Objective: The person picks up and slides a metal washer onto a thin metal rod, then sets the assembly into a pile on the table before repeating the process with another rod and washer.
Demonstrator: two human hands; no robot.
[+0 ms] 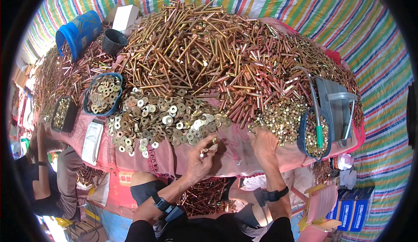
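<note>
My left hand (200, 159) is closed around a brass-coloured bolt (203, 153), its end poking out between the fingers. It hovers over the pink cloth (230, 163), just in front of a heap of flat washers (170, 118). My right hand (264, 144) reaches to the near left edge of a pile of small nuts (283, 118). Its fingers are curled together at the tips, and what they pinch, if anything, is hidden. Behind both hands rises a large mound of long bolts (187, 46), with pinkish metal sleeves (252, 85) spread to its right.
A blue basket of washers (104, 95) stands left; a blue basket of nuts (314, 133) with a green-handled tool (319, 135) stands right. A blue bucket (78, 33) and black cup (114, 42) lie on the bolts. Another person's arm (42, 163) shows far left.
</note>
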